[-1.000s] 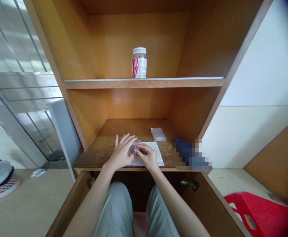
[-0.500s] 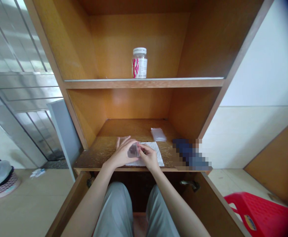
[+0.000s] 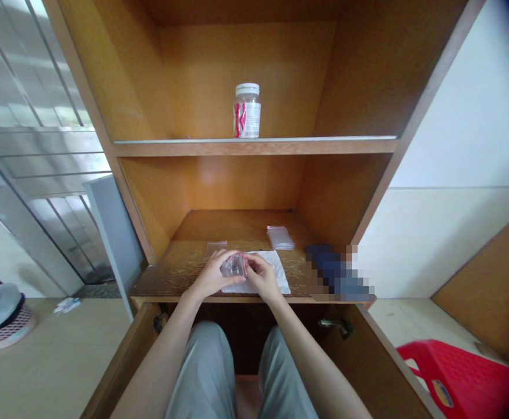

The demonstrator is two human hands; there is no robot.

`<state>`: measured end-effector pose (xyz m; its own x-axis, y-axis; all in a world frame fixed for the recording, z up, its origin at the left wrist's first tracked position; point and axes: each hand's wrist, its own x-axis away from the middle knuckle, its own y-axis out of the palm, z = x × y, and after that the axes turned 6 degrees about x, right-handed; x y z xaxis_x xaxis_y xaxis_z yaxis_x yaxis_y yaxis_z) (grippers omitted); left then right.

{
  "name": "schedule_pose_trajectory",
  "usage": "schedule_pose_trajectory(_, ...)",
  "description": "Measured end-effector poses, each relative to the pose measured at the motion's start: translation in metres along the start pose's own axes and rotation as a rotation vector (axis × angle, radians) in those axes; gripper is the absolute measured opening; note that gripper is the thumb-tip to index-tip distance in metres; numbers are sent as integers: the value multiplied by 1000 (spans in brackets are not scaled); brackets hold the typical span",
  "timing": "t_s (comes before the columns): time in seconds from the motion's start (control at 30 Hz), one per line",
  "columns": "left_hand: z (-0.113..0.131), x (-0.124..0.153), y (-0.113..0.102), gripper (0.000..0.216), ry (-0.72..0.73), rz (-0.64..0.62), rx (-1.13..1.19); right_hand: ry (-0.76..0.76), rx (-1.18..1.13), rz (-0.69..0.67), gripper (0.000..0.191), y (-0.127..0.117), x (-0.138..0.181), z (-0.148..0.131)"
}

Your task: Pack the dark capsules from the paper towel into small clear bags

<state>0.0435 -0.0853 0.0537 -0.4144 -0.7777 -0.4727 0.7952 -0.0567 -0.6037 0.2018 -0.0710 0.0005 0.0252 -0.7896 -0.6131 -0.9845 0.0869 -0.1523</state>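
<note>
Between my two hands is a small clear zip bag (image 3: pixel 233 266) with a reddish strip along its right edge. My left hand (image 3: pixel 213 276) is curved around the bag's left side, thumb below and fingers above. The fingers of my right hand (image 3: pixel 261 274) pinch its right edge. Whether anything lies inside the bag I cannot make out. Under the hands a white paper sheet (image 3: pixel 280 279) lies on the worn wooden shelf. Another clear bag (image 3: pixel 215 248) lies flat just behind my left hand. Farther back sits a stack of clear bags (image 3: pixel 280 238).
A lidded jar (image 3: pixel 247 112) with a pink and white label stands on the upper shelf (image 3: pixel 254 148). Right of the paper lies a dark blurred item (image 3: pixel 324 265). Open cabinet doors flank my knees. A red plastic stool (image 3: pixel 468 378) stands right, a basket (image 3: pixel 7 326) left.
My left fingers, spread and raised before, have come down around the bag. The bag now looks more crumpled and shiny. My right hand stays at its edge.
</note>
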Motion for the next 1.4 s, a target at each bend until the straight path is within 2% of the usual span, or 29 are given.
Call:
schedule_pose_trajectory(0.17,-11,3,4,52,-39,134,-61,-13,5,59,18,-2,0,-2)
schedule_pose_trajectory(0.33,-19,6,7,54,-97,184,-20,6,-17,84,17,-3,0,-1)
schedule_pose_trajectory(0.57,-26,7,8,55,-178,129,133,-42,95,-3,18,-1,0,-11)
schedule_pose_trajectory(0.9,-33,11,8,52,-151,104,115,-78,250,-119,8,7,-3,-19)
schedule_pose_trajectory(1.13,-30,10,9,50,-168,133,108,-78,253,-211,13,5,-9,-23)
schedule_pose_trajectory(1.27,-29,10,9,47,-170,133,101,-118,321,-233,15,-7,-15,-22)
schedule_pose_trajectory(1.4,-30,11,7,45,-170,109,91,-69,524,-107,16,-37,-26,-7)
